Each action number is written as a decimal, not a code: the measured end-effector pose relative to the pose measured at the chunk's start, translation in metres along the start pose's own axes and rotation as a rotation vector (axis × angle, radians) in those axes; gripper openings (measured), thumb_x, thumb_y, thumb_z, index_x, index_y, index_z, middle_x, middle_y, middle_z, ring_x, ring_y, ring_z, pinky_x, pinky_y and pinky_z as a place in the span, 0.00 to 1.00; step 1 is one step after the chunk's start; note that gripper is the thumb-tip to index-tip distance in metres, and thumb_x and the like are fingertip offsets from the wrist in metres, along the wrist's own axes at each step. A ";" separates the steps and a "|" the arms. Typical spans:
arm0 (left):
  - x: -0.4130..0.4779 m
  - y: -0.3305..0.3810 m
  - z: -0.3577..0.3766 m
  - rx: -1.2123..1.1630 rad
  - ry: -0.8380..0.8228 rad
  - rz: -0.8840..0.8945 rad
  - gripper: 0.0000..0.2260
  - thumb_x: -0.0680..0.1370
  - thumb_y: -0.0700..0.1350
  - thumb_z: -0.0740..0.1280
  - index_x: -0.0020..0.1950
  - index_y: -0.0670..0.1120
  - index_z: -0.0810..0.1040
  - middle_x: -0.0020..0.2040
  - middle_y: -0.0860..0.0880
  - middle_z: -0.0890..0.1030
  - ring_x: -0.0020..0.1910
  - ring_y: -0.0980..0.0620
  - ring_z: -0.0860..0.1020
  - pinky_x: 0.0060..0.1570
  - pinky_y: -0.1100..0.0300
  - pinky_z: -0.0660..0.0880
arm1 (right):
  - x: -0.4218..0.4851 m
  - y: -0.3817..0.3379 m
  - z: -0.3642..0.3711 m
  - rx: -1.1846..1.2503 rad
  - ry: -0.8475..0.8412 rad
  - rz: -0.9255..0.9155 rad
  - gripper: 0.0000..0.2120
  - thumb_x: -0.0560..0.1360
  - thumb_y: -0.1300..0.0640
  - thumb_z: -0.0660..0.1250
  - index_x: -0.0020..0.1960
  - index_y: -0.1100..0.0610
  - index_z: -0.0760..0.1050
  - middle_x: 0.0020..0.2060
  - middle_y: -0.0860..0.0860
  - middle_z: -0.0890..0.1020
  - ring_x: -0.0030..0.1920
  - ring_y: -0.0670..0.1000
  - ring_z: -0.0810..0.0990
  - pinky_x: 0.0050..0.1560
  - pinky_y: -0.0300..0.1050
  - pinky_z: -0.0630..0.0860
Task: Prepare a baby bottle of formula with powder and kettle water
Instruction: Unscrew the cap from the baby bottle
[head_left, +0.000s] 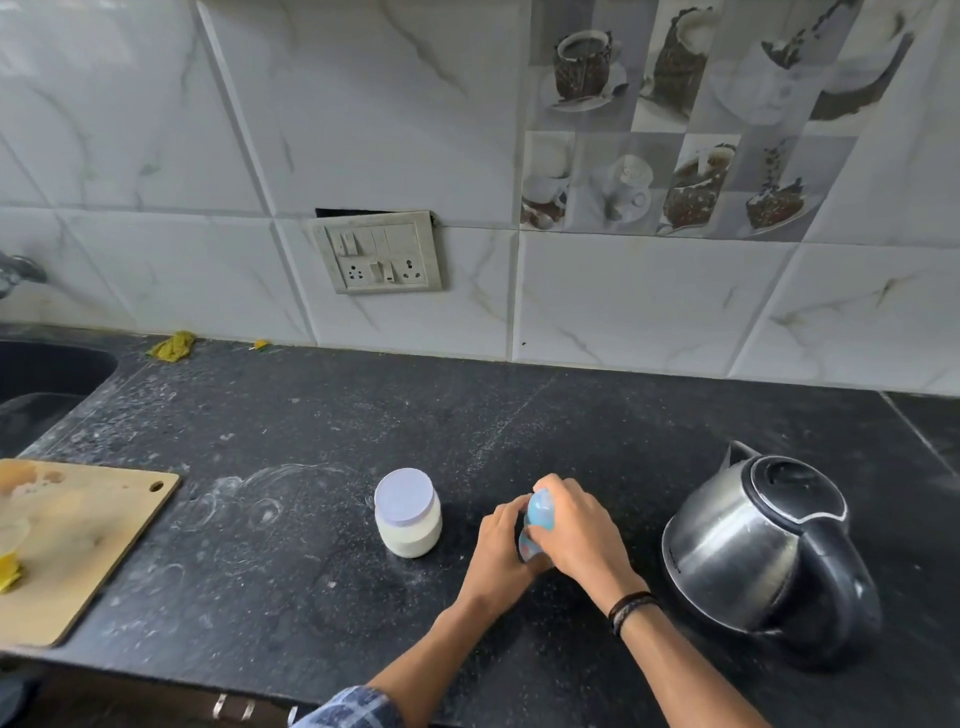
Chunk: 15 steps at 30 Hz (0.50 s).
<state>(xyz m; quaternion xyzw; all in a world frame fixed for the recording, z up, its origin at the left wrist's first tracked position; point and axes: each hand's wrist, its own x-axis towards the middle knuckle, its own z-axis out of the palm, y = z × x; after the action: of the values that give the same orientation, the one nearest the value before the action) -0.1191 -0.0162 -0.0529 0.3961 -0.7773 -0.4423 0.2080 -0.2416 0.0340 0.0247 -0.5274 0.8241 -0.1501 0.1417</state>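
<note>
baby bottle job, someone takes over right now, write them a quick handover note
Left hand grips the lower body of the pale blue translucent baby bottle over the black stone counter; right hand is curled over its top.
Clear jar of white powder with lilac lid stands left of the bottle, lid on. Steel kettle with black handle sits to the right, lid shut.
Done: nothing visibly added; bottle contents hidden by the hands.
Left: open bottle, add powder, pour kettle water, close, mix.
</note>
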 end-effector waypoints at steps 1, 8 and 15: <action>0.001 -0.002 0.002 -0.002 0.012 0.001 0.30 0.75 0.50 0.76 0.75 0.54 0.70 0.66 0.58 0.74 0.66 0.55 0.68 0.64 0.62 0.67 | 0.001 0.000 0.001 0.001 0.001 0.000 0.19 0.77 0.53 0.74 0.64 0.50 0.72 0.58 0.49 0.77 0.60 0.52 0.79 0.53 0.50 0.81; 0.009 -0.016 0.005 -0.005 0.003 0.034 0.26 0.76 0.50 0.75 0.72 0.59 0.72 0.63 0.63 0.75 0.65 0.60 0.67 0.62 0.65 0.68 | 0.002 0.000 0.002 0.032 0.005 0.050 0.20 0.73 0.52 0.77 0.61 0.51 0.74 0.57 0.48 0.78 0.59 0.52 0.80 0.54 0.47 0.81; 0.002 -0.025 0.021 -0.091 0.031 0.118 0.24 0.79 0.46 0.69 0.73 0.60 0.68 0.66 0.61 0.73 0.67 0.68 0.62 0.65 0.74 0.62 | 0.001 0.003 0.004 0.067 0.018 0.043 0.20 0.72 0.50 0.78 0.60 0.47 0.74 0.54 0.45 0.77 0.57 0.48 0.78 0.53 0.44 0.80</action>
<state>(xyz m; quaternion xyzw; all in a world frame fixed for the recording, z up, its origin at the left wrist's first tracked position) -0.1231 -0.0145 -0.0853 0.3465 -0.7750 -0.4581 0.2634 -0.2433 0.0342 0.0197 -0.5033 0.8309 -0.1795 0.1550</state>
